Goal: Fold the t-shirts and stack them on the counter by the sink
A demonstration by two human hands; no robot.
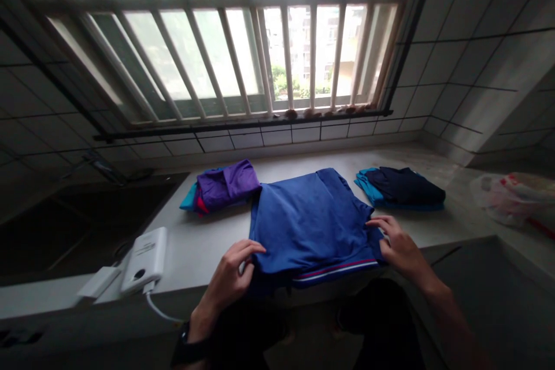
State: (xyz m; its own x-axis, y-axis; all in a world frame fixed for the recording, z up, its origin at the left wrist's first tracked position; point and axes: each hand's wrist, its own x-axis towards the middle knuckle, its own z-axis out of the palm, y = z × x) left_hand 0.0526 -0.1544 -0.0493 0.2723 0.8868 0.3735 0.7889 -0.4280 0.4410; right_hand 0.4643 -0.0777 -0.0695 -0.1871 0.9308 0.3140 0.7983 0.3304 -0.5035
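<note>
A blue garment (303, 222) with a red and white stripe along its near edge lies spread on the white countertop, its front hanging a little over the counter's edge. My left hand (229, 272) grips its near left corner, fingertips on top and thumb lower down. At the right side, my right hand (399, 245) holds the cloth between bent fingers and thumb, beside a bunched part. A folded pile with a purple garment (234, 182) on top touches or nearly touches the blue one at the back left. Farther right sits another folded pile, topped by a dark navy garment (407, 185).
A white power bank (145, 260) with a plugged-in cable stands on the counter (195, 248) at left, beside a dark sink (87, 225) with a faucet. A plastic bag (507, 199) lies at far right. Behind is a barred window (243, 58).
</note>
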